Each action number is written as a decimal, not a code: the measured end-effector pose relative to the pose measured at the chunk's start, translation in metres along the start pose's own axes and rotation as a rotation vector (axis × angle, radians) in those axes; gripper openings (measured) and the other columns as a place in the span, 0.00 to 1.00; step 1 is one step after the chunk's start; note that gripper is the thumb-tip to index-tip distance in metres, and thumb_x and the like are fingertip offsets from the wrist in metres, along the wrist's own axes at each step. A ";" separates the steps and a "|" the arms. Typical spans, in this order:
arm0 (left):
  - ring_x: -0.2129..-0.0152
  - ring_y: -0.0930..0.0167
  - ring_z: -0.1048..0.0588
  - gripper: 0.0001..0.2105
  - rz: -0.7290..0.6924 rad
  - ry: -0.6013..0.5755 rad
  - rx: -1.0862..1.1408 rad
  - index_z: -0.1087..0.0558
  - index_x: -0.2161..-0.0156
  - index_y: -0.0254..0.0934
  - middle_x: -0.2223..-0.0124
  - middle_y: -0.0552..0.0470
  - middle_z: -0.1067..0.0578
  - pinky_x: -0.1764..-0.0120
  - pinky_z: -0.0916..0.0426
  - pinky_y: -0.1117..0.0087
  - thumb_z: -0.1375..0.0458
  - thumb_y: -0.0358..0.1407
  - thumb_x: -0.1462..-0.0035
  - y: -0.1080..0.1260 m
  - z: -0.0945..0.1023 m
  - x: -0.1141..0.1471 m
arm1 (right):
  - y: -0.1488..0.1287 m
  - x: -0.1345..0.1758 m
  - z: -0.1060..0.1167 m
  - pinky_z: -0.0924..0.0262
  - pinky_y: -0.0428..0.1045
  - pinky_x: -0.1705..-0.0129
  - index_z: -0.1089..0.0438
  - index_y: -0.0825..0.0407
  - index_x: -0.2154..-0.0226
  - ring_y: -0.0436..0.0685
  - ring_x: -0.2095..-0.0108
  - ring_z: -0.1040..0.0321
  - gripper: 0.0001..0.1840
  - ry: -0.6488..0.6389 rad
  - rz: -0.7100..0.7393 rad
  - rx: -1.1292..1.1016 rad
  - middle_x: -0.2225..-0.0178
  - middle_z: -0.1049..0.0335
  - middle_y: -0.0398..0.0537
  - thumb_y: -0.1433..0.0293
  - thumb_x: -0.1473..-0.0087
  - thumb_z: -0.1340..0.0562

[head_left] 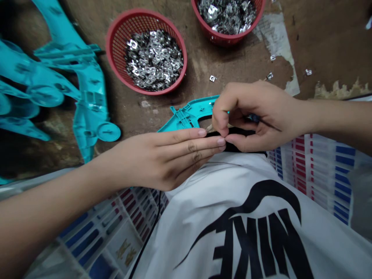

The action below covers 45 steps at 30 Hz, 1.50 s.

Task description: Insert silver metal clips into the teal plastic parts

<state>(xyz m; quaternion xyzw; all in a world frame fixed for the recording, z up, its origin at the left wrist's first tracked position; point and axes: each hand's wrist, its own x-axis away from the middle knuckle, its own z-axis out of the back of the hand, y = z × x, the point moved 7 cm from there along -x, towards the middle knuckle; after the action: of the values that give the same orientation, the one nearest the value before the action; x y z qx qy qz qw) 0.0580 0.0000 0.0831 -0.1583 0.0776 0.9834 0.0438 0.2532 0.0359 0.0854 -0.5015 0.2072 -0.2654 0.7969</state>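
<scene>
My left hand (174,155) reaches in from the left with its fingers straight and together. Its fingertips meet the thumb and index finger of my right hand (255,116), which are closed in a pinch; whatever sits between them is hidden. A small dark piece with a thin dark line (269,124) shows in the right palm, too unclear to name. Just beyond both hands, a turquoise plastic shell part (186,113) lies at the table edge, partly covered by them. Small metal clips (213,78) are scattered past my right hand.
Two red baskets, one at centre-left (112,50) and one at the top (226,38), hold many metal clips. Turquoise plastic parts (90,85) are piled on the left of the brown table (139,112). Plastic crates (322,162) stand below the table edge, beside my white shirt.
</scene>
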 end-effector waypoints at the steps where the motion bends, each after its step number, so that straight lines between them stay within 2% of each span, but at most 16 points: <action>1: 0.22 0.70 0.18 0.17 0.002 0.011 0.006 0.15 0.31 0.29 0.22 0.41 0.16 0.10 0.45 0.65 0.43 0.25 0.14 0.000 -0.001 0.000 | -0.001 0.000 -0.001 0.28 0.44 0.52 0.38 0.45 0.47 0.52 0.49 0.20 0.06 -0.016 0.004 0.039 0.47 0.21 0.45 0.67 0.18 0.37; 6: 0.22 0.71 0.18 0.17 0.000 0.017 -0.019 0.13 0.34 0.32 0.22 0.45 0.14 0.11 0.43 0.65 0.44 0.27 0.12 0.001 -0.004 0.000 | -0.003 0.002 -0.006 0.28 0.45 0.52 0.36 0.47 0.40 0.52 0.50 0.18 0.13 -0.105 0.004 0.177 0.47 0.20 0.45 0.75 0.21 0.39; 9: 0.23 0.74 0.17 0.16 0.008 0.017 -0.059 0.11 0.36 0.35 0.23 0.48 0.13 0.10 0.46 0.66 0.43 0.28 0.12 0.002 -0.002 -0.002 | -0.004 0.002 -0.004 0.29 0.44 0.52 0.36 0.46 0.43 0.51 0.51 0.18 0.14 -0.072 0.006 0.179 0.48 0.19 0.43 0.76 0.24 0.37; 14: 0.24 0.74 0.16 0.16 0.004 0.003 -0.104 0.12 0.35 0.33 0.23 0.47 0.13 0.09 0.51 0.65 0.42 0.28 0.12 0.004 0.002 -0.002 | -0.005 0.001 -0.001 0.31 0.44 0.55 0.38 0.44 0.49 0.49 0.57 0.20 0.15 -0.005 0.000 0.104 0.54 0.18 0.39 0.77 0.32 0.38; 17: 0.22 0.73 0.18 0.17 0.018 -0.014 -0.087 0.12 0.32 0.37 0.24 0.51 0.13 0.10 0.44 0.65 0.40 0.26 0.15 0.004 0.002 0.001 | -0.007 0.001 -0.001 0.31 0.45 0.56 0.38 0.44 0.50 0.49 0.60 0.21 0.14 -0.001 -0.014 0.107 0.56 0.19 0.37 0.77 0.33 0.39; 22: 0.20 0.66 0.19 0.21 0.065 0.007 0.061 0.14 0.30 0.32 0.21 0.42 0.15 0.11 0.39 0.65 0.35 0.20 0.23 0.000 0.000 0.000 | -0.008 0.001 0.002 0.29 0.47 0.53 0.38 0.42 0.53 0.51 0.60 0.19 0.12 0.060 -0.030 0.137 0.64 0.25 0.34 0.73 0.34 0.38; 25: 0.24 0.68 0.16 0.17 0.047 0.056 0.021 0.17 0.31 0.30 0.23 0.42 0.14 0.14 0.33 0.64 0.39 0.23 0.17 -0.002 0.002 -0.003 | -0.002 0.001 0.003 0.28 0.46 0.55 0.37 0.42 0.52 0.52 0.59 0.19 0.13 0.091 -0.087 0.121 0.63 0.24 0.35 0.71 0.36 0.36; 30: 0.29 0.69 0.12 0.16 -0.028 0.121 -0.057 0.17 0.35 0.26 0.26 0.40 0.11 0.16 0.33 0.64 0.47 0.23 0.11 0.000 0.001 -0.006 | -0.004 0.000 -0.003 0.29 0.45 0.58 0.36 0.43 0.52 0.47 0.65 0.26 0.12 0.095 0.021 0.097 0.59 0.20 0.35 0.73 0.35 0.39; 32: 0.28 0.68 0.12 0.16 -0.019 0.117 0.003 0.16 0.35 0.29 0.27 0.41 0.11 0.17 0.31 0.64 0.46 0.24 0.12 -0.003 -0.001 -0.006 | 0.002 -0.001 -0.004 0.27 0.45 0.58 0.34 0.42 0.52 0.48 0.65 0.23 0.14 0.089 -0.058 0.078 0.61 0.20 0.33 0.72 0.39 0.35; 34: 0.28 0.65 0.12 0.14 0.014 0.136 0.178 0.13 0.34 0.36 0.28 0.46 0.10 0.20 0.23 0.63 0.40 0.27 0.13 -0.011 -0.001 -0.005 | 0.007 -0.003 -0.002 0.25 0.44 0.59 0.33 0.41 0.53 0.49 0.64 0.21 0.18 0.082 -0.146 0.062 0.61 0.18 0.32 0.71 0.43 0.30; 36: 0.35 0.61 0.07 0.13 0.081 0.197 0.430 0.10 0.37 0.45 0.33 0.52 0.07 0.28 0.12 0.59 0.30 0.32 0.19 -0.025 0.005 -0.005 | 0.006 -0.005 0.003 0.26 0.42 0.62 0.33 0.42 0.56 0.48 0.63 0.20 0.16 0.100 -0.139 0.030 0.59 0.18 0.34 0.70 0.45 0.30; 38: 0.49 0.60 0.03 0.15 0.173 0.271 0.667 0.06 0.41 0.51 0.41 0.53 0.04 0.41 0.05 0.57 0.20 0.32 0.29 -0.041 0.012 -0.007 | 0.001 -0.006 0.012 0.31 0.40 0.66 0.34 0.43 0.58 0.46 0.64 0.24 0.11 0.167 -0.057 0.010 0.58 0.22 0.36 0.68 0.43 0.33; 40: 0.60 0.63 0.06 0.18 0.324 0.454 0.828 0.04 0.47 0.48 0.50 0.50 0.04 0.53 0.05 0.60 0.13 0.30 0.41 -0.058 0.027 -0.009 | -0.007 -0.006 0.024 0.36 0.40 0.70 0.33 0.43 0.58 0.44 0.67 0.30 0.09 0.280 0.022 0.046 0.58 0.25 0.37 0.64 0.41 0.35; 42: 0.64 0.65 0.10 0.23 0.504 0.707 0.970 0.06 0.54 0.40 0.57 0.47 0.07 0.61 0.09 0.65 0.06 0.27 0.55 -0.072 0.044 -0.008 | -0.020 -0.004 0.035 0.40 0.41 0.73 0.31 0.43 0.55 0.45 0.71 0.33 0.12 0.403 0.076 0.116 0.60 0.24 0.36 0.60 0.39 0.32; 44: 0.64 0.67 0.11 0.26 0.618 0.922 1.073 0.10 0.59 0.34 0.61 0.49 0.11 0.61 0.11 0.68 0.03 0.28 0.62 -0.074 0.059 -0.009 | -0.042 -0.001 0.044 0.40 0.41 0.74 0.29 0.43 0.51 0.46 0.69 0.28 0.14 0.523 0.120 0.178 0.56 0.21 0.38 0.58 0.36 0.30; 45: 0.64 0.69 0.12 0.26 0.624 0.972 1.097 0.11 0.59 0.34 0.62 0.51 0.13 0.60 0.12 0.69 0.03 0.29 0.59 -0.070 0.066 -0.014 | -0.056 0.000 0.047 0.39 0.41 0.74 0.28 0.43 0.50 0.47 0.66 0.23 0.14 0.567 0.143 0.209 0.52 0.20 0.40 0.58 0.34 0.30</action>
<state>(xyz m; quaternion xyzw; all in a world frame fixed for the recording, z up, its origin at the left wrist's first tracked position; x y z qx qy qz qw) 0.0587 0.0792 0.1398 -0.4963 0.6020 0.5924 -0.2008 0.2694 0.0480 0.1561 -0.3069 0.4274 -0.3581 0.7713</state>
